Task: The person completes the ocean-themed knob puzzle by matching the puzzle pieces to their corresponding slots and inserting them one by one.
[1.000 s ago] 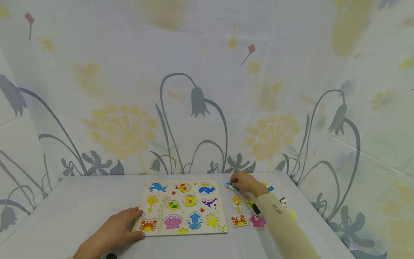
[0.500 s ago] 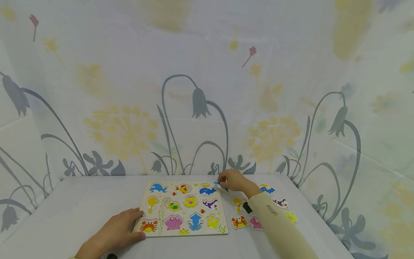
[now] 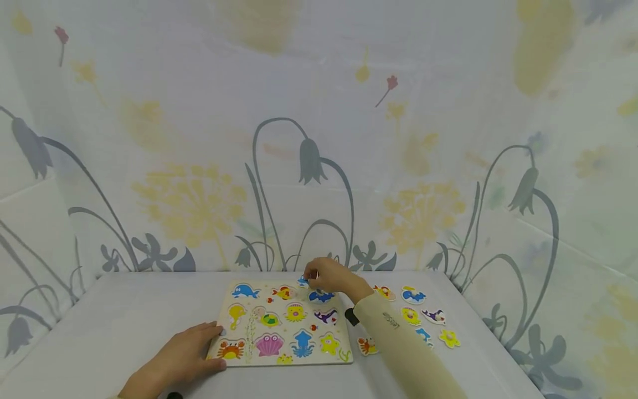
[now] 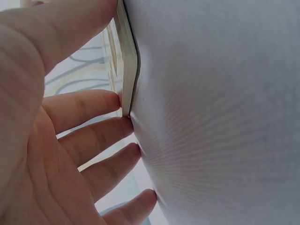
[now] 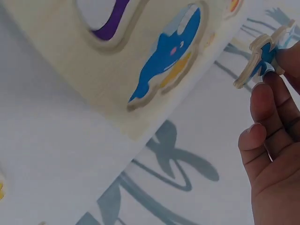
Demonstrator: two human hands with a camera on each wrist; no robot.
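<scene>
Right hand (image 3: 333, 275) pinches one blue piece (image 5: 266, 54); left hand (image 3: 185, 350), fingers straight, touches one board (image 3: 286, 328).

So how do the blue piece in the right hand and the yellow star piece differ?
The blue piece is pinched in the right hand, raised; the yellow star piece lies on the table. The blue piece is partly covered by fingers; the star piece is unobstructed. Both are loose cut-outs outside the board's recesses.
</scene>
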